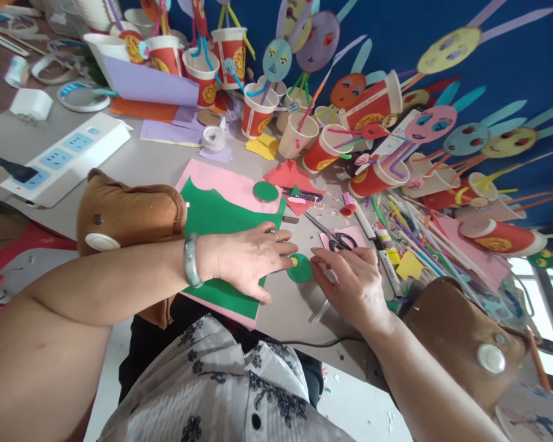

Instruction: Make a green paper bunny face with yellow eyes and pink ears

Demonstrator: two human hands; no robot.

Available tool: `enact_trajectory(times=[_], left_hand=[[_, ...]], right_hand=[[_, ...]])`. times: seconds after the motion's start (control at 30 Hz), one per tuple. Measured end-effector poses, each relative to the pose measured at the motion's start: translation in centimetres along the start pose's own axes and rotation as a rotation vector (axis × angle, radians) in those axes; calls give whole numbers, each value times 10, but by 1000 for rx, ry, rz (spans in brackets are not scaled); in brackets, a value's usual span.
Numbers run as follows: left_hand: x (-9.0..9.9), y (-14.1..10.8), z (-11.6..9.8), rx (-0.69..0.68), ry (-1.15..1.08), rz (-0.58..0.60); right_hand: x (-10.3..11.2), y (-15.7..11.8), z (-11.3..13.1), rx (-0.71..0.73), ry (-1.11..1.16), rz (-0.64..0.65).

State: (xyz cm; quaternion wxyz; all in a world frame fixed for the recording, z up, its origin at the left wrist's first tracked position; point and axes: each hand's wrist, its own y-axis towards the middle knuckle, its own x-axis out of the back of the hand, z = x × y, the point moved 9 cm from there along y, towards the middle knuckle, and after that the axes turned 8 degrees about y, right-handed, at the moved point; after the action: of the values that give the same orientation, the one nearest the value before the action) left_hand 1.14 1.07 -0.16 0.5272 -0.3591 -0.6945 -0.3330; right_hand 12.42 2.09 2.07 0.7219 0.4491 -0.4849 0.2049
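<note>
Grey tabletop (281, 316); at the frame's centre, the open left hand (239, 258) fingers a small yellow dot (294, 262) on the round green paper disc (300, 272). Whether the right hand's (357, 285) grip pinches its edge, I can't tell. Light, flat pressure suits.

Both forearms reaching inward — left hand (246, 255) palm-down, fingers spread — right hand (352, 282) with fingers bent.

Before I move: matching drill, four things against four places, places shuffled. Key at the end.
Things
1. yellow piece
2. black plug
3. bracelet
4. scissors

Places
A. around the left wrist
B. just beyond the right hand
C. on a green disc
D. in the power strip

Pairs: 1-C, 2-D, 3-A, 4-B
</note>
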Motion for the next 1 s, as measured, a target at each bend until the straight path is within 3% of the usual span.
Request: enact_trajectory(times=[0.3,1.0], left_hand=[[-3,0,0,10,33,68],[-4,0,1,22,13,53]], right_hand=[[-5,3,9,57,-62,55],[-9,0,11,60,-46,84]])
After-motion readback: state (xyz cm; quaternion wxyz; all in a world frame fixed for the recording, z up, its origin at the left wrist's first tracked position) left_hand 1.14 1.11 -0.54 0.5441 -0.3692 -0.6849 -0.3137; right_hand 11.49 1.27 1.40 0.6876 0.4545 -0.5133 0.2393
